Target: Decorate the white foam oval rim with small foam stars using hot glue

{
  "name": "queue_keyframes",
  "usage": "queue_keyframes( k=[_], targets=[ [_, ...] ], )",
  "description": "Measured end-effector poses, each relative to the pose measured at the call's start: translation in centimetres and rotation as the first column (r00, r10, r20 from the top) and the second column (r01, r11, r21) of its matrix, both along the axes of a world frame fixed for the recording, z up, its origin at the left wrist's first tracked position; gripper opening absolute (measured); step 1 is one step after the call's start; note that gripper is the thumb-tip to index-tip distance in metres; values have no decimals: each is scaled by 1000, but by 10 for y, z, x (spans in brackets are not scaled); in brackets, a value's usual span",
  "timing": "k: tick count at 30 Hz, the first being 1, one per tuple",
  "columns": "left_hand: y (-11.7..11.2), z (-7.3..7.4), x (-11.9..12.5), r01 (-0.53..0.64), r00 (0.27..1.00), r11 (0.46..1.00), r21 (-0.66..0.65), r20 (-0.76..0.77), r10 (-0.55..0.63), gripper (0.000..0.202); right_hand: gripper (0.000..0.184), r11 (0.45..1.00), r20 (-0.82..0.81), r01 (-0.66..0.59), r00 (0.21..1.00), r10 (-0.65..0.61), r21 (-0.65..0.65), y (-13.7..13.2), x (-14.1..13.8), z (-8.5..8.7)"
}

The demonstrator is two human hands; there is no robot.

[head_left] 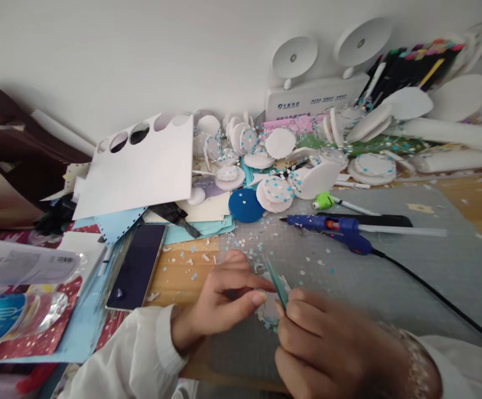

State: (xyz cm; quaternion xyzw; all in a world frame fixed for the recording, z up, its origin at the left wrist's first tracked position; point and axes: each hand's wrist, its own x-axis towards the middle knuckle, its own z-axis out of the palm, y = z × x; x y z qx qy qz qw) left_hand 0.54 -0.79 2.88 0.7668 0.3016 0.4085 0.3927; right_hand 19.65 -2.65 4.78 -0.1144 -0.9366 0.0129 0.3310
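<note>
My right hand [328,343] is closed round a teal, pointed tool [278,284] that looks like tweezers, its tip angled up and away. Fingers on this hand are slightly blurred. Close by on the left, my left hand [228,291] has its index finger stretched out to the side of that tool, with the thumb a little apart below. Beneath both hands is a small white disc [270,310] edged with tiny blue and white pieces, partly covered by the fingers. Small flower-shaped bits [241,243] lie scattered on the grey mat [390,277] beyond them.
A blue glue gun [336,226] with a clear stick and black cable lies at right. Behind are a blue round lid [245,205], several decorated white discs [274,193] and a white board with holes [141,172]. A phone [137,266] and a bottle [16,316] are left.
</note>
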Motion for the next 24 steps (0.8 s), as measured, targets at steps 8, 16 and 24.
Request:
queue_keyframes(
  k=[8, 16, 24],
  targets=[
    [0, -6, -12, -135, 990, 979, -149, 26, 141, 42, 24, 997, -94, 45, 994, -50, -55, 11, 6, -5],
    [0, -17, -18, -217, 969, 943, -251, 59, 239, 47, 26, 841, -185, 221, 918, -351, -494, 18, 39, -28],
    [-2, -20, -15, -264, 911, 890, -373, 207, 357, 61, 16, 706, 35, 349, 908, -418, -617, 16, 42, -35]
  ],
)
